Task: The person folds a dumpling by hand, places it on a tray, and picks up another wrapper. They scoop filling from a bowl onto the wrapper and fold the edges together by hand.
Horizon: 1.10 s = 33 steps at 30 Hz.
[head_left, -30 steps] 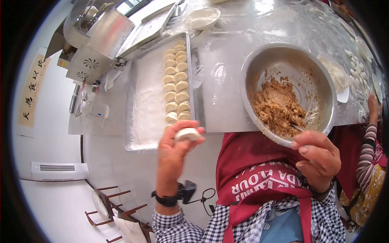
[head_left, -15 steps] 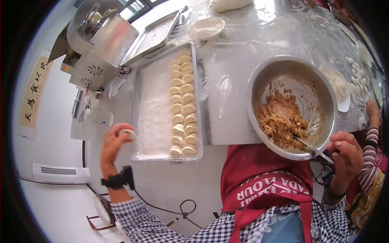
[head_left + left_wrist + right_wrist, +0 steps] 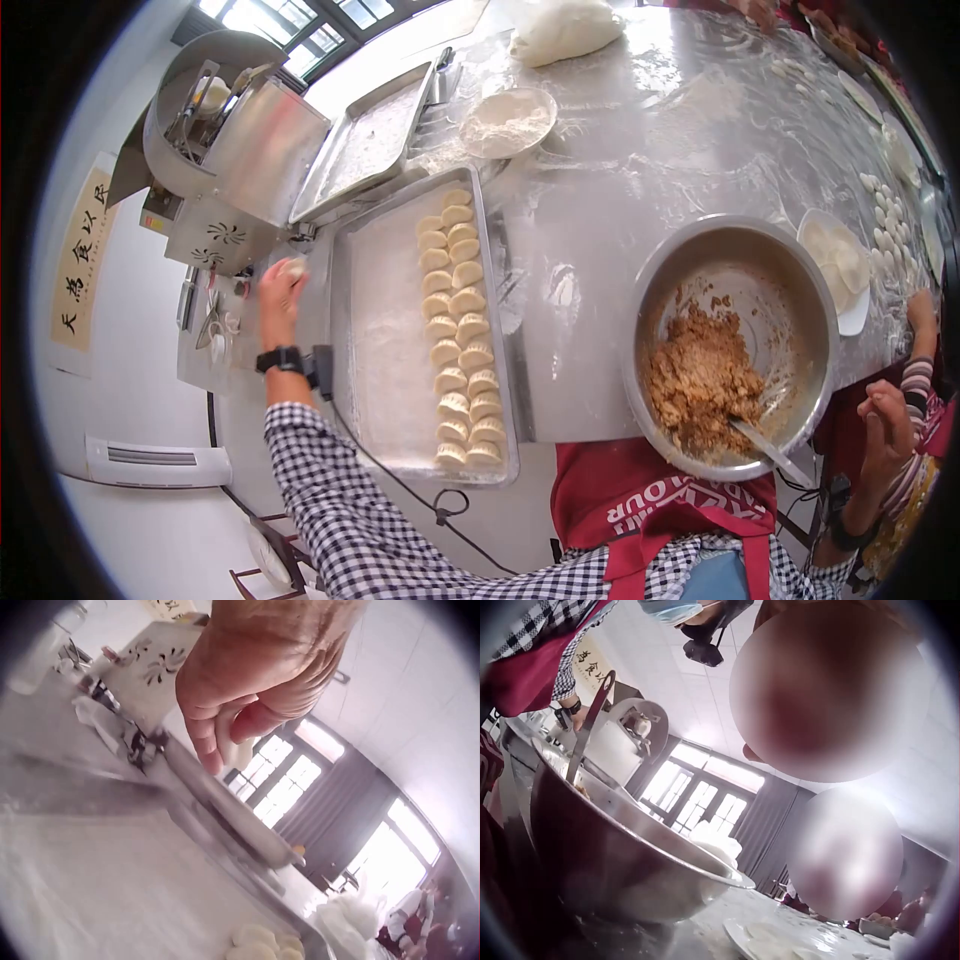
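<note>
Its thumb and fingers pinched together, the left hand (image 3: 280, 300) holds a pale dough piece (image 3: 238, 752) at 9 o'clock on my remote head-camera feed, by the near-9 o'clock edge of a floured tray (image 3: 380, 330). I judge the fingertip hold a gentle one, suited to soft dough. Flour on the tray probably guards against sticking; along its 3 o'clock side, folded dumplings (image 3: 465, 299) lie in two close columns, an order that seems meant to save room.

Just past 3 o'clock, a steel bowl (image 3: 670, 283) of brown filling (image 3: 700, 375) stands at the table's edge, presumably for easy reach. A spoon (image 3: 775, 453) rests in it, handle jutting over the rim at the bowl's 5 o'clock, apparently ready to grasp. Just before 3 o'clock, wrappers (image 3: 840, 258) sit on a white plate (image 3: 857, 318) beside the bowl.

The right hand (image 3: 887, 425), toward 4 o'clock, has loosely bent fingers, apart from the spoon, with nothing visible in its hold; my right-wrist view, partly blurred, does not show those fingers clearly. At 12 o'clock sits a dish of flour (image 3: 508, 122).
</note>
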Tool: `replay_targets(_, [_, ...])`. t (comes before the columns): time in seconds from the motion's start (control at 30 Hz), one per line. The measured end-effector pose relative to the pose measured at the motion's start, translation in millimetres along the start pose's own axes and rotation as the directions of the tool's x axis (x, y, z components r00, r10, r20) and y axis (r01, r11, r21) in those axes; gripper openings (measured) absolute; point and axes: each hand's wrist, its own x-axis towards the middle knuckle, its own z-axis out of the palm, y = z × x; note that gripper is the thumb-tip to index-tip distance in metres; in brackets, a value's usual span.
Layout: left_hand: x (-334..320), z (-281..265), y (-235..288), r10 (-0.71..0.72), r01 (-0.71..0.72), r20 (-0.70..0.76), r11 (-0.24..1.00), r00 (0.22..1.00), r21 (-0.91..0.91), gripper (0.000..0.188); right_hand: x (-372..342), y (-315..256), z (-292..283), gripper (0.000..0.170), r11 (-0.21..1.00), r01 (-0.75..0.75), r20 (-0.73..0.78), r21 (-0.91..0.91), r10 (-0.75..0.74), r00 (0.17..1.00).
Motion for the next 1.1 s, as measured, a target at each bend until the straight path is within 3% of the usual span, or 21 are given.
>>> replay_targets(0.03, [14.5, 33.7, 9.6, -0.307, 0.287, 0.019, 0.865, 0.952, -0.412, 0.025, 0.3, 0.3, 0.7, 0.022, 0.999, -0.041, 0.009, -0.011, 0.041, 0.999])
replay_targets(0.1, [37.2, 81.1, 11.9, -0.303, 0.314, 0.087, 0.886, 0.949, -0.340, 0.029, -0.3, -1.0, 4.1, 0.022, 0.996, -0.072, 0.022, -0.058, 0.073, 0.997])
replay_targets(0.17, [54.4, 121.2, 13.7, -0.387, 0.421, 0.169, 0.857, 0.907, -0.296, 0.031, -7.7, 7.6, 3.1, 0.021, 0.982, -0.177, 0.020, -0.073, 0.179, 0.984])
replay_targets(0.3, [61.5, 173.3, 7.6, -0.365, 0.401, 0.193, 0.893, 0.911, -0.203, 0.031, -9.7, 3.0, 13.1, 0.018, 0.960, -0.263, 0.008, -0.093, 0.265, 0.964])
replay_targets(0.37, [63.4, 187.8, 1.2, -0.425, 0.441, 0.177, 0.895, 0.888, -0.068, 0.030, -7.8, 1.2, 17.4, 0.017, 0.956, -0.279, -0.013, -0.092, 0.279, 0.960])
replay_targets(0.53, [58.7, 207.4, -6.7, -0.424, 0.463, 0.218, 0.870, 0.879, -0.171, 0.032, 0.2, -1.0, 26.0, 0.016, 0.939, -0.332, -0.002, -0.095, 0.333, 0.943])
replay_targets(0.63, [58.4, 211.1, -8.6, -0.322, 0.362, 0.236, 0.920, 0.917, -0.150, 0.029, 0.9, 3.0, 30.6, 0.016, 0.945, -0.302, 0.024, -0.127, 0.308, 0.951])
replay_targets(0.7, [59.5, 214.7, -9.8, -0.299, 0.292, 0.156, 0.954, 0.941, 0.069, 0.027, 0.9, 1.6, 32.5, 0.016, 0.947, -0.296, 0.021, -0.128, 0.301, 0.953])
replay_targets(0.8, [58.2, 213.6, -22.5, -0.220, 0.209, 0.044, 0.960, 0.974, 0.185, 0.024, -0.3, 0.4, 31.9, 0.015, 0.946, -0.294, 0.007, -0.133, 0.298, 0.955])
replay_targets(0.9, [57.4, 216.0, -26.0, -0.273, 0.271, 0.062, 0.962, 0.960, 0.037, 0.026, -0.3, -0.8, 31.9, 0.014, 0.939, -0.308, -0.001, -0.154, 0.312, 0.950])
replay_targets(1.03, [54.1, 215.4, -21.6, -0.243, 0.242, 0.072, 0.970, 0.967, 0.022, 0.026, 3.2, -4.3, 35.1, 0.011, 0.924, -0.324, -0.017, -0.205, 0.327, 0.945])
replay_targets(1.1, [50.6, 211.9, -14.8, -0.251, 0.265, 0.143, 0.960, 0.958, -0.095, 0.036, 6.6, -7.3, 38.7, 0.010, 0.915, -0.356, -0.025, -0.189, 0.358, 0.933])
